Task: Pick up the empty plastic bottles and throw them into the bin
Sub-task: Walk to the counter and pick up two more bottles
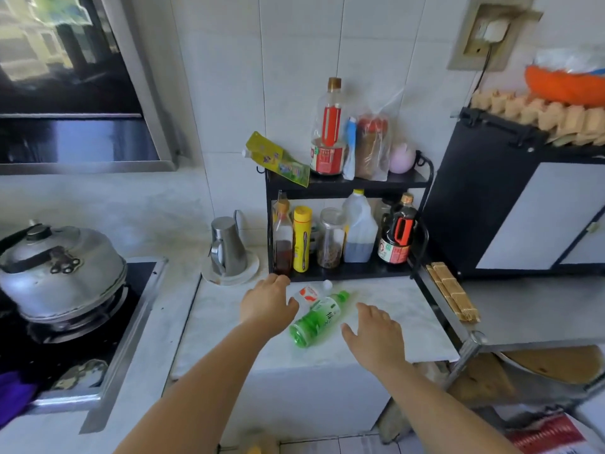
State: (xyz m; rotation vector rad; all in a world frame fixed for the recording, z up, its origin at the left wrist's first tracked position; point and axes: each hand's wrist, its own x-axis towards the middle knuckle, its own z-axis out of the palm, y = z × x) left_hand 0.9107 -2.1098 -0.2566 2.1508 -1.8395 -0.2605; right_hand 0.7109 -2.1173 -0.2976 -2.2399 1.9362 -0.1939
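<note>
Green bottle (315, 318) lies on its side on the pale counter (386, 290), cap pointing away; a small clear bottle (311, 292) lies just behind, red-labelled, white-capped.

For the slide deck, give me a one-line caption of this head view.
Both open hands, left hand and right hand, reach toward green bottle and clear bottle lying on the counter.

Small kitchen walled in white tile (294, 60). Pale marble counter (386, 303) at centre. Black two-tier rack (347, 183) of condiments against the wall. Window (65, 77) upper left, daylight coming through. Black stove (131, 290) at left bearing a metal pot (62, 273). Black-and-white cabinet (510, 217) at right. Wall socket (487, 37) above it.
</note>
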